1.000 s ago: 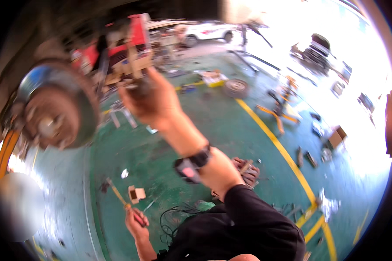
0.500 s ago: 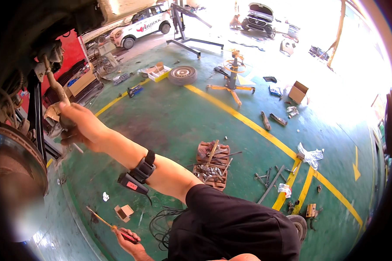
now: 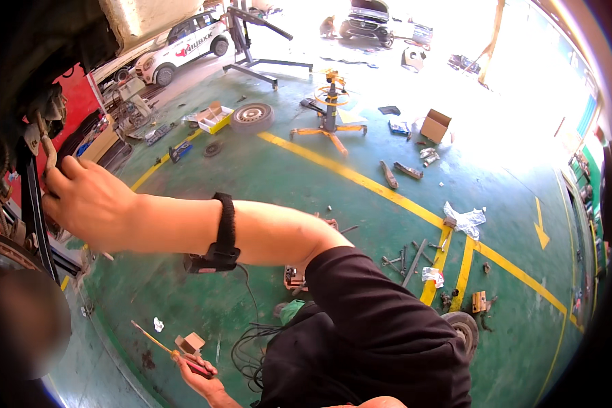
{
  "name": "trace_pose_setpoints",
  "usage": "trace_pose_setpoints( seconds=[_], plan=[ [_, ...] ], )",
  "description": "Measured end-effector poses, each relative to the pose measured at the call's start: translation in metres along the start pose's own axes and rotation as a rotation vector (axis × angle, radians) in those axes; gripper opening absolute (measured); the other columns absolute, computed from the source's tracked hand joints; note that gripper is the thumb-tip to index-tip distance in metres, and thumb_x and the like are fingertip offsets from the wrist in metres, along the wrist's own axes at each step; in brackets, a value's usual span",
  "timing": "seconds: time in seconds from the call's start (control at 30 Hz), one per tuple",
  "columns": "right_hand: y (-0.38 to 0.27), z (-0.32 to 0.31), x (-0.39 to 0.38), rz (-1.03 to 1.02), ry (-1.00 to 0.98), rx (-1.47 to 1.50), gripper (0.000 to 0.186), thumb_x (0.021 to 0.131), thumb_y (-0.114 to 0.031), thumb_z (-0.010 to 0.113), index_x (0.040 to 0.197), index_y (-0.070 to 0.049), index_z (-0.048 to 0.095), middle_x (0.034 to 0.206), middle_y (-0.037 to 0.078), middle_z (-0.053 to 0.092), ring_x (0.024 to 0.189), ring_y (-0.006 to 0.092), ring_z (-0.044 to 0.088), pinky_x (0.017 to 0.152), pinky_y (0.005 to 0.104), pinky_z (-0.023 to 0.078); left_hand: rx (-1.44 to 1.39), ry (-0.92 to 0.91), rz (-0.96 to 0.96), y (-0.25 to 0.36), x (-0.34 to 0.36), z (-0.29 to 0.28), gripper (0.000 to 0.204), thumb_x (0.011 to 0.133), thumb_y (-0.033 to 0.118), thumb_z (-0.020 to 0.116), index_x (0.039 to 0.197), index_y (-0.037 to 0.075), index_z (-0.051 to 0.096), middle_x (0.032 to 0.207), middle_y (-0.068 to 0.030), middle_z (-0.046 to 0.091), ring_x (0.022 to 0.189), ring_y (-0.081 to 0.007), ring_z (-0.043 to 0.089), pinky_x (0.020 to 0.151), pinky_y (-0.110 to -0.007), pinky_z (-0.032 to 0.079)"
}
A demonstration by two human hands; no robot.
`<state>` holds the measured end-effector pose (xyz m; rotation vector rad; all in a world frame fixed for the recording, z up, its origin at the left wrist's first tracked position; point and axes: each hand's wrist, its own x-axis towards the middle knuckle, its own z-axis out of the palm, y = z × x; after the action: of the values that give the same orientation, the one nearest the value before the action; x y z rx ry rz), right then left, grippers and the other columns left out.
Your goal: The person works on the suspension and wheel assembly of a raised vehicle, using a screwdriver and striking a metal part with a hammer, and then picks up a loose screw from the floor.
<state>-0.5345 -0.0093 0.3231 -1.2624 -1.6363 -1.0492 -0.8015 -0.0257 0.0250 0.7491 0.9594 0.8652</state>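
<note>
- The person's right hand [image 3: 92, 204] was at the far left, back of the hand uppermost, its fingers curled at the lower end of a rusty, bent metal rod [image 3: 47, 148] that hung from the dark underside of a vehicle [image 3: 61, 41]; the palm side was hidden, so whether the fingers pressed on the rod could not be told.
- The left hand [image 3: 202, 381], near and to the left, was wrapped around the red-and-black handle of a long, thin tool with a yellow shaft [image 3: 155, 340], its tip pointing to the far left.
- Just beside that tool, on the green painted floor [image 3: 251, 170], lay a small open brown cardboard box [image 3: 192, 342], with a crumpled white scrap [image 3: 158, 324] to its left and loops of black cable [image 3: 248, 347] to its right.
- Below the right hand, at the left, a round rusty brake disc [image 3: 10, 248] showed partly, its near part blurred.
- A black strap [image 3: 224, 231] circled the right forearm, which partly covered a reddish-brown tray [image 3: 294, 279].
</note>
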Motion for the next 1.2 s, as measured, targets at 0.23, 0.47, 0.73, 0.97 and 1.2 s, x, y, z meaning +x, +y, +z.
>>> trace_pose_setpoints(
  seconds=[0.23,0.47,0.73,0.97,1.2],
  plan=[
    [0.022,0.004,-0.014,1.125,-0.170,1.690,0.042,0.095,-0.046,0.042,0.095,-0.006,0.054,0.082,0.011,0.061,0.070,0.0247,0.059,0.060,0.0383,0.051,0.033,-0.066,-0.007,-0.002,0.000,0.007,0.043,0.092,0.056,0.050,0.085,0.013,0.048,0.060,0.0017,0.046,0.043,-0.0086,0.044,0.032,-0.023,0.033],
    [0.012,0.031,-0.023,1.224,-0.144,2.554,0.024,0.091,-0.034,0.048,0.091,-0.012,0.056,0.078,0.003,0.060,0.058,0.0101,0.055,0.044,0.0222,0.043,0.003,-0.120,0.059,-0.001,0.007,0.020,0.040,0.093,0.052,0.050,0.085,0.013,0.049,0.060,0.0009,0.045,0.043,-0.0079,0.044,0.034,-0.022,0.033],
    [-0.003,0.020,-0.011,0.649,-0.198,0.399,0.047,0.073,-0.013,0.065,0.104,0.016,0.046,0.064,0.021,0.058,0.064,0.0374,0.061,0.055,0.0422,0.049,-0.013,-0.071,0.042,-0.001,0.015,0.045,0.037,0.093,0.049,0.050,0.083,0.013,0.048,0.062,0.0016,0.044,0.046,-0.0079,0.043,0.036,-0.021,0.033],
    [-0.012,0.022,-0.029,1.029,0.099,1.389,0.040,0.077,-0.023,0.066,0.105,-0.003,0.045,0.081,0.012,0.059,0.078,0.0280,0.061,0.067,0.0405,0.049,-0.020,-0.065,-0.049,-0.004,0.020,0.072,0.040,0.094,0.050,0.049,0.083,0.012,0.049,0.062,0.0013,0.043,0.046,-0.0073,0.044,0.035,-0.020,0.032],
    [-0.017,0.043,-0.032,1.081,0.011,2.777,0.045,0.087,-0.059,0.051,0.092,-0.014,0.056,0.096,0.004,0.057,0.081,0.0202,0.057,0.071,0.0342,0.048,-0.024,-0.121,-0.118,0.008,0.036,0.067,0.045,0.094,0.053,0.048,0.076,0.011,0.046,0.061,0.0008,0.041,0.045,-0.0079,0.041,0.034,-0.020,0.030]
  ],
)
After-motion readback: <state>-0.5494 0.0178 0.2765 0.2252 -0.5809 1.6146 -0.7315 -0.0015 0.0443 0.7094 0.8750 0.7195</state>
